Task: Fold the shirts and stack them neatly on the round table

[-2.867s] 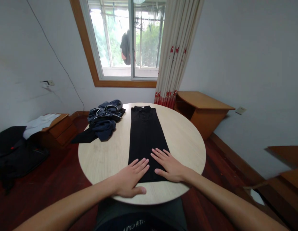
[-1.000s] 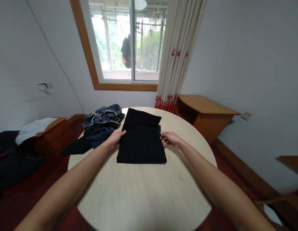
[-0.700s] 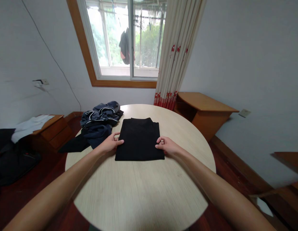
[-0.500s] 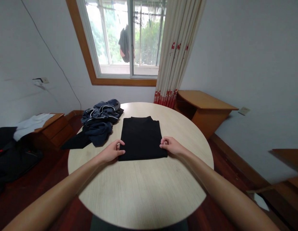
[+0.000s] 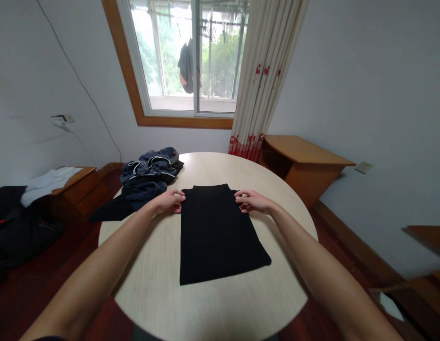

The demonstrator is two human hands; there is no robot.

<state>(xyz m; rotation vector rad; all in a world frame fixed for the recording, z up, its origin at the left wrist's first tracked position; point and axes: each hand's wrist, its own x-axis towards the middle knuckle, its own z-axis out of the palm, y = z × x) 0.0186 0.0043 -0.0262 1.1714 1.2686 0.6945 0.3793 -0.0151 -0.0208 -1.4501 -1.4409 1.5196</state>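
A black folded shirt [image 5: 220,237] lies flat on the round table, its neck part at the far end and a straight wide edge towards me. My left hand [image 5: 170,201] pinches its far left corner between thumb and fingers. At the far right corner my right hand [image 5: 253,201] holds the edge in the same way, with the other fingers curled. Left of the shirt and behind my left hand sits a heap of dark blue and black clothes [image 5: 149,168] with white piping.
The pale round table [image 5: 213,308] has a curved near edge. Behind it stand a window [image 5: 184,119] with a curtain [image 5: 257,99] and a wooden desk [image 5: 305,149]. On the left are a wooden cabinet [image 5: 83,189] and a black bag [image 5: 24,237].
The shirt now reaches much nearer to me and looks longer, with its lower part spread out. Both hands have moved from its near sides up to its far corners.
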